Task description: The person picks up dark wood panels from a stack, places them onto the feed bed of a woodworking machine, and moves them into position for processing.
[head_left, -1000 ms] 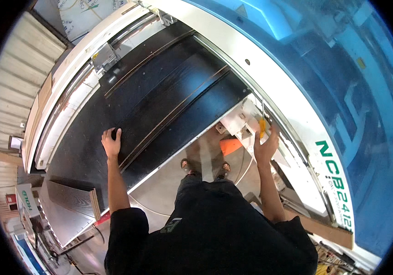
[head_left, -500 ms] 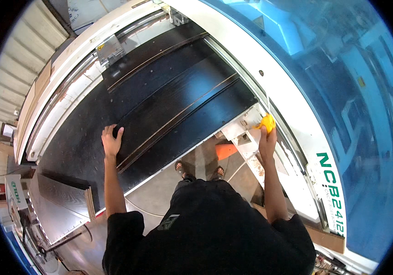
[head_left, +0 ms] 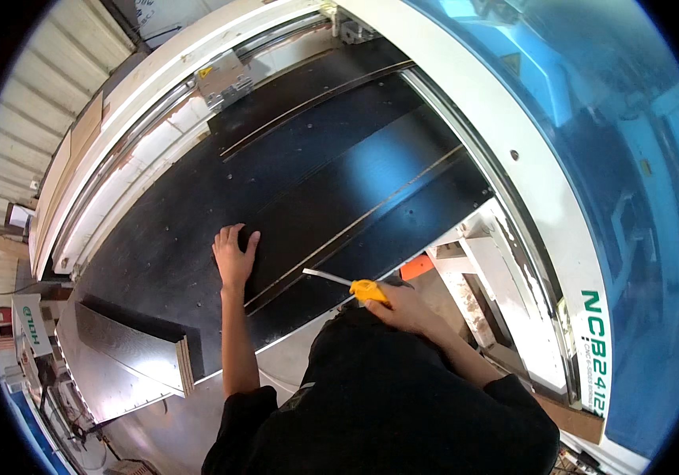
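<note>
My right hand (head_left: pixel 403 307) is closed around a yellow tape measure (head_left: pixel 369 292) close to my body. A short length of its pale blade (head_left: pixel 328 276) sticks out leftward over the black work surface. My left hand (head_left: pixel 234 257) rests at the left end of a long black panel (head_left: pixel 324 202), thumb and fingers apart. The panel's pale near edge (head_left: pixel 347 229) runs slantwise from near my left wrist up to the right. Behind it lies another dark panel with a pale edge (head_left: pixel 308 103).
A white machine frame with a blue cover (head_left: pixel 640 237) stands at the right. A metal clamp unit (head_left: pixel 223 81) sits on the far rail. Stacked dark panels (head_left: pixel 138 348) lie at the left. An orange object (head_left: pixel 416 267) shows below the table edge.
My right hand has brought the tape measure from the machine's right rail left and closer to my body. My view has shifted; my left hand stays at the panel's end.
</note>
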`<state>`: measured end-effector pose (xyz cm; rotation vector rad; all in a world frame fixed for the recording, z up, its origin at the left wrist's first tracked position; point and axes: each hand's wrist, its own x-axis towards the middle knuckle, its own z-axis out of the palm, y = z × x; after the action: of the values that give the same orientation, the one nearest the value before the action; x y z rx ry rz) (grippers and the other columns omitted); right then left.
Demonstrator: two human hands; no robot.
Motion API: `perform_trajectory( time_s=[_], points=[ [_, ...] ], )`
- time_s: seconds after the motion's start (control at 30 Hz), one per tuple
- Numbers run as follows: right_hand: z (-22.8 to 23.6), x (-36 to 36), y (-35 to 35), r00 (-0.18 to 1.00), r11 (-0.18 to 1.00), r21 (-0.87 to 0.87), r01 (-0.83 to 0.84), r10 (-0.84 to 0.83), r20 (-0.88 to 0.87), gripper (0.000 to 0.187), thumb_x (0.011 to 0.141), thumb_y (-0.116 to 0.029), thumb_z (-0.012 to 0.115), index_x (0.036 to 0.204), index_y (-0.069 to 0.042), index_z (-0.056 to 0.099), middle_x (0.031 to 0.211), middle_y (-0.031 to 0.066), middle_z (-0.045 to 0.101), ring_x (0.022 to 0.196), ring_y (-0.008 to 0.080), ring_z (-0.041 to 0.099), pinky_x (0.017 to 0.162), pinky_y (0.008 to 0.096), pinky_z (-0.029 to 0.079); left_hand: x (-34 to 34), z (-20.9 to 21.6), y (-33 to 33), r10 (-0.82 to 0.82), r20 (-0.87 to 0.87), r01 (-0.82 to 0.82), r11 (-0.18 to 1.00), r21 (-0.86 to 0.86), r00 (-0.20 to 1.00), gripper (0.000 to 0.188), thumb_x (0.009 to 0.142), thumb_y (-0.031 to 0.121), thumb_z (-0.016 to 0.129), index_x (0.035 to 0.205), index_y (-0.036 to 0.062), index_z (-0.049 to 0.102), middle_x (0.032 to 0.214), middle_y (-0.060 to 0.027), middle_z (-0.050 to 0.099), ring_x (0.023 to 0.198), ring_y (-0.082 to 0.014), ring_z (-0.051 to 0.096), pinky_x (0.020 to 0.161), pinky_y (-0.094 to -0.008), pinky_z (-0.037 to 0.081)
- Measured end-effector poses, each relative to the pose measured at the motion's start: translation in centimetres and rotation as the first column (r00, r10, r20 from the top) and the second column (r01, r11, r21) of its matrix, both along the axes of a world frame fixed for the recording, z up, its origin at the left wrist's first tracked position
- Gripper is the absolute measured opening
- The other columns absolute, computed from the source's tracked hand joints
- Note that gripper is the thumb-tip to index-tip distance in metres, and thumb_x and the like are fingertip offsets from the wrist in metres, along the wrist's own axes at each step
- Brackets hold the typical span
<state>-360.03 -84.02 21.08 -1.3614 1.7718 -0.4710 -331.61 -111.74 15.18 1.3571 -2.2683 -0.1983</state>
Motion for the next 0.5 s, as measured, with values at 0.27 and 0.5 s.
perform_trajectory(
  time_s=[0.27, 0.5],
  points=[
    [0.0, -13.8, -3.3, 0.66, 0.683, -0.476, 0.554, -0.709, -0.249, 0.044, 0.101, -0.035, 0.06, 0.124, 0.002, 0.06, 0.087, 0.0257, 0.07, 0.079, 0.0428, 0.07, 0.068, 0.0482, 0.054, -1.4, 1.0, -1.6, 0.082, 0.019, -0.083, 0.993, 0.079, 0.996, 0.03, 0.09, 0.029, 0.073, 0.11, 0.0063, 0.07, 0.107, -0.0122, 0.066, 0.099, -0.0337, 0.06, 0.09, -0.0442, 0.047],
    [3.3, -16.6, -6.0, 0.87, 0.85, -0.194, 0.49, -0.491, 0.05, 0.043, 0.099, -0.036, 0.065, 0.122, 0.0, 0.063, 0.092, 0.022, 0.071, 0.086, 0.035, 0.071, 0.076, 0.0432, 0.054, -15.9, 2.3, -13.6, -0.159, -0.059, 0.158, 0.987, -0.023, 0.985, 0.057, 0.087, 0.031, 0.076, 0.138, 0.0119, 0.057, 0.138, -0.0162, 0.053, 0.129, -0.0369, 0.049, 0.106, -0.0494, 0.04]
  ],
)
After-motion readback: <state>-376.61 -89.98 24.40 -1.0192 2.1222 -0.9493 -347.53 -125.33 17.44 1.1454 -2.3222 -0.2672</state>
